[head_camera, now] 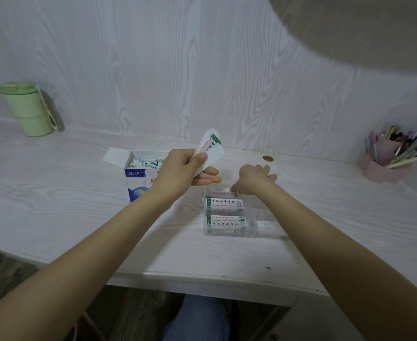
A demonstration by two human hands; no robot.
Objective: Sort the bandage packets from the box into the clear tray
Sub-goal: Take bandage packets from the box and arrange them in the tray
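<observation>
Two hands (187,168) over white, green-edged bandage packets (208,150).
Left pinches packets above the box (138,178); right hand (254,179), fingers relaxed, touches the clear tray (251,217).

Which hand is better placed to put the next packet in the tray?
Left. The left hand already pinches bandage packets just above the clear tray; the right hand is open at the tray's far edge, holding nothing.

Bare forearms, no sleeves; blue denim trousers (197,316) at the knee
</observation>
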